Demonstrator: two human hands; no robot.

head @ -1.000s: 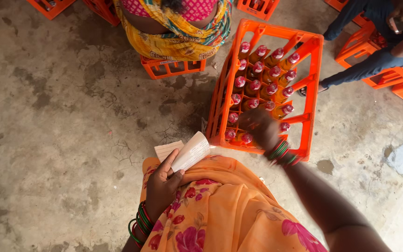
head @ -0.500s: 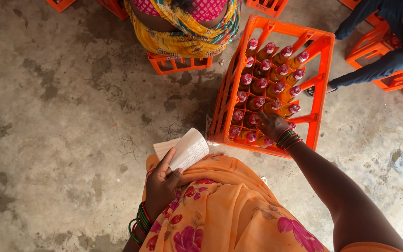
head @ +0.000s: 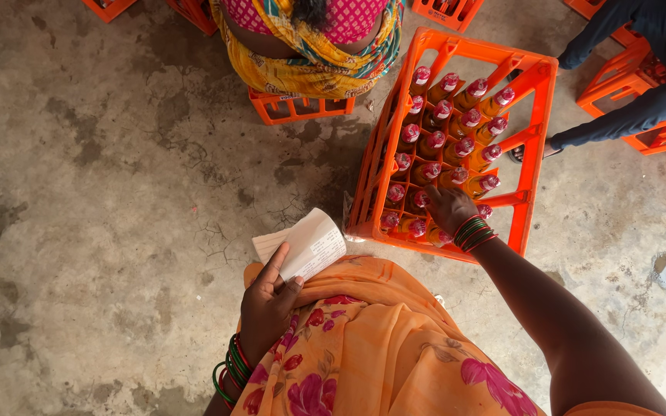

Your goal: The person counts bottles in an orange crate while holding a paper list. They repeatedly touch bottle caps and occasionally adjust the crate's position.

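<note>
An orange plastic crate (head: 533,100) stands on the concrete floor, filled with several amber bottles with red caps (head: 456,123). My right hand (head: 447,208) reaches into the crate's near rows and rests on a bottle top there; whether it grips the bottle is hidden. My left hand (head: 267,304) rests on my orange flowered garment and holds a small stack of white paper labels (head: 306,245) between thumb and fingers. Green and red bangles circle both wrists.
A person in a yellow and pink garment sits on a low orange crate (head: 294,104) just beyond. Another person's legs in blue trousers (head: 634,100) are at the upper right among more orange crates (head: 634,73). Cracked grey concrete floor (head: 102,192) spreads to the left.
My right hand has slid a little deeper among the near bottles. The left hand with the labels has barely shifted; the view has tilted slightly.
</note>
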